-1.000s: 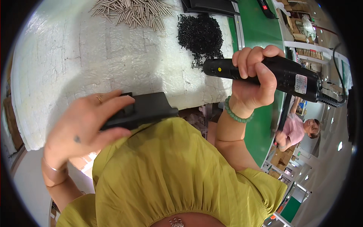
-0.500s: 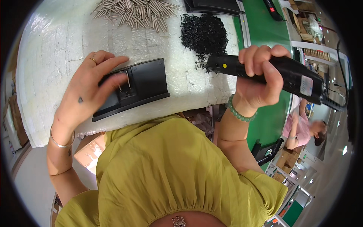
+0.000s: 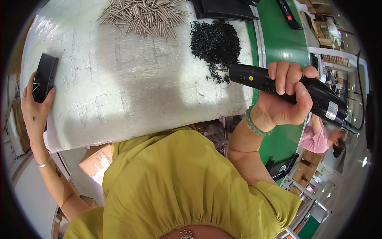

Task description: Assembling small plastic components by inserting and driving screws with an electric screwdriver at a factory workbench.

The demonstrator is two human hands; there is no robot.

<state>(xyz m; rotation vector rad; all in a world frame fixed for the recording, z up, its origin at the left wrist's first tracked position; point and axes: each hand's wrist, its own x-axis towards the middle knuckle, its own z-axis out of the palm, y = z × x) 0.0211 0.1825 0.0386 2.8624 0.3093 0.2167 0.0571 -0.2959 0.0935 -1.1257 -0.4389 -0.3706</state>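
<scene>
At the far left edge of the table, my left hand (image 3: 35, 113) is closed round a black rectangular panel (image 3: 45, 76), thumb on one side and fingers on the other. My right hand (image 3: 289, 92) grips a black corded electric screwdriver (image 3: 260, 79), held level with its tip pointing left. That tip is beside the loose edge of a pile of small black screws (image 3: 217, 42); I cannot tell whether it touches one. Farther back lies a heap of silvery metal pins (image 3: 145, 16).
The table has a white plastic-wrapped cover (image 3: 119, 87). Black panels (image 3: 225, 8) are stacked at the back. A green work surface (image 3: 278, 44) runs along the right, with another black tool (image 3: 289, 15) on it. A person in pink (image 3: 316, 137) is at the right. A cardboard box (image 3: 97, 161) stands below the table.
My left hand has carried the black panel from the table's front middle to its far left edge. My right hand with the screwdriver has shifted slightly right and nearer me.
</scene>
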